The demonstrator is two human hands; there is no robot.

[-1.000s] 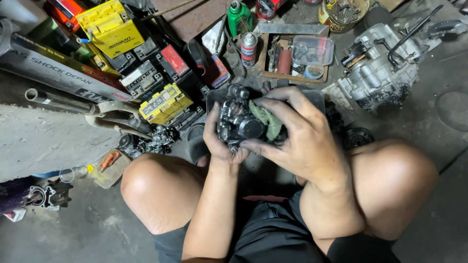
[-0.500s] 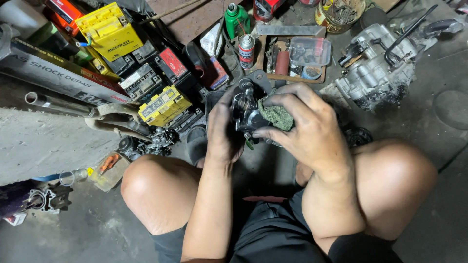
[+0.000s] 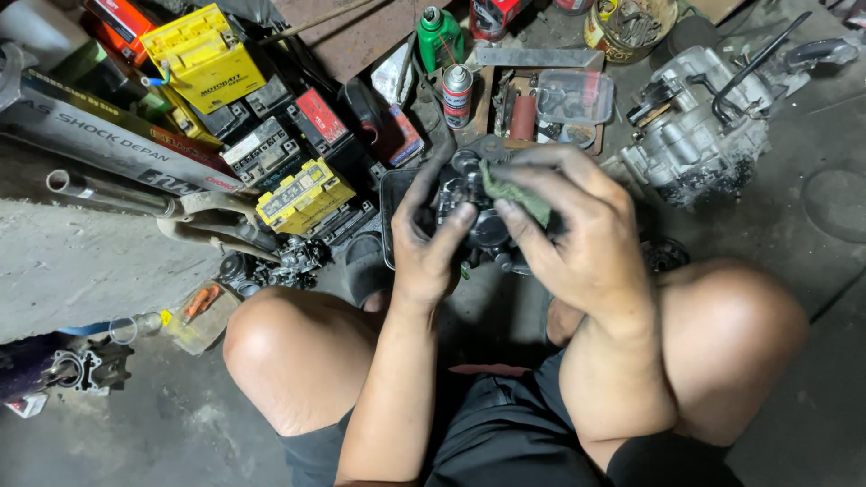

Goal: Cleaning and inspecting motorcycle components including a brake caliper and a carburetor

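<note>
The carburettor (image 3: pixel 478 212) sits between the left hand (image 3: pixel 428 239) and right hand (image 3: pixel 577 239), above the knees, with a rag (image 3: pixel 514 191) on it, batteries (image 3: pixel 302 194) to its left, an engine (image 3: pixel 695 135) to its right, and a spray can (image 3: pixel 457 95) behind it.

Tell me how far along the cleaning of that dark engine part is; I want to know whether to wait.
Done: the dark metal part is out on its own and in hand, apart from the grey engine block. In hand: the left hand grips it while the right hand presses a green rag onto its top. Left: it looks grimy and black, so wiping seems far from finished.
</note>
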